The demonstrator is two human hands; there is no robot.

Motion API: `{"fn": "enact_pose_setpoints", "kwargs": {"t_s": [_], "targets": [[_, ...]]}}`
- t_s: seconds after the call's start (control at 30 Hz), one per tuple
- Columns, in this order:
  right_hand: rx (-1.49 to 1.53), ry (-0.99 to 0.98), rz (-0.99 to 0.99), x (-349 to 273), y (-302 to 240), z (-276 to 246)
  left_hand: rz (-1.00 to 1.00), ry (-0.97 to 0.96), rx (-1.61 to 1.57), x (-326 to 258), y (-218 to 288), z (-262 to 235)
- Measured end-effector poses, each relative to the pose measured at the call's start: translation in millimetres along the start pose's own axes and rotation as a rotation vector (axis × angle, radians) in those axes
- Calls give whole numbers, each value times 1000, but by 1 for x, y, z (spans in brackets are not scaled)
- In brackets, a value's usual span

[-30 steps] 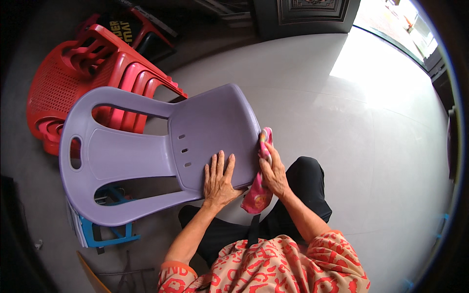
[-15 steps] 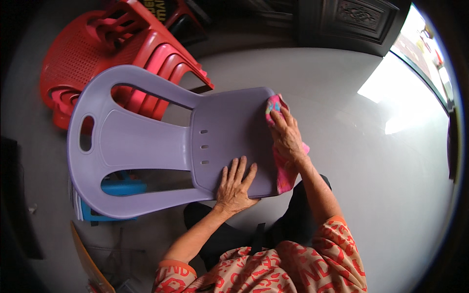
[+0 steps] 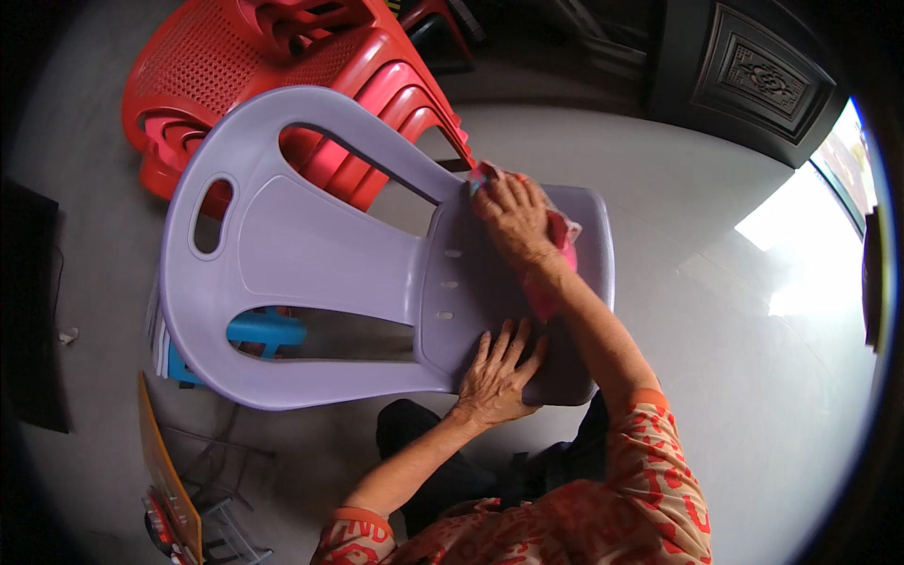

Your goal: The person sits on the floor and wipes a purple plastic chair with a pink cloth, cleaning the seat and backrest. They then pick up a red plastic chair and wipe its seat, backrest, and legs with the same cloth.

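A lavender plastic chair (image 3: 330, 250) lies before me with its backrest to the left and its seat to the right. My left hand (image 3: 497, 377) rests on the near edge of the seat, fingers spread. On the far part of the seat, close to where the backrest joins, my right hand (image 3: 516, 218) presses a pink patterned cloth (image 3: 557, 247) against the surface. Part of the cloth shows past the fingers and trails beneath my right wrist.
Several stacked red plastic chairs (image 3: 377, 66) stand at the far left. A blue plastic stool (image 3: 266, 330) shows through the chair's back opening. An orange-brown board (image 3: 169, 466) leans at the lower left. A dark carved panel (image 3: 758, 75) stands at the far right on the grey floor (image 3: 725, 377).
My right hand has swept the cloth from the seat's front edge leftward to near the backrest. My left hand stays on the near edge. The whole view has shifted somewhat.
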State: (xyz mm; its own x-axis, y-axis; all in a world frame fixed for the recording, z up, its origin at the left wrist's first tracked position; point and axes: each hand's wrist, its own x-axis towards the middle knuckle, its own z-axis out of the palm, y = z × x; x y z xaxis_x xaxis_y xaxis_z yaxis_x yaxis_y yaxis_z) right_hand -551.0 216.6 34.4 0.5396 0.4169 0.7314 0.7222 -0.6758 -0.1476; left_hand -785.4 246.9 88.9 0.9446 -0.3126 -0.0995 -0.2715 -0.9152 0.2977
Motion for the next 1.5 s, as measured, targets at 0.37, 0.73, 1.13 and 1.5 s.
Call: {"fn": "enact_pose_setpoints", "kwargs": {"t_s": [0.37, 0.73, 1.13, 1.5], "targets": [[371, -442, -195, -42, -48, -53, 136, 401, -104, -16, -13, 19], [-226, -243, 323, -88, -48, -147, -40, 247, -78, -12, 0, 2], [240, 358, 1066, -142, -109, -197, 79, 146, 120, -16, -5, 3], [431, 611, 1335, -250, -98, -129, 65, 108, 121, -13, 3, -5]]}}
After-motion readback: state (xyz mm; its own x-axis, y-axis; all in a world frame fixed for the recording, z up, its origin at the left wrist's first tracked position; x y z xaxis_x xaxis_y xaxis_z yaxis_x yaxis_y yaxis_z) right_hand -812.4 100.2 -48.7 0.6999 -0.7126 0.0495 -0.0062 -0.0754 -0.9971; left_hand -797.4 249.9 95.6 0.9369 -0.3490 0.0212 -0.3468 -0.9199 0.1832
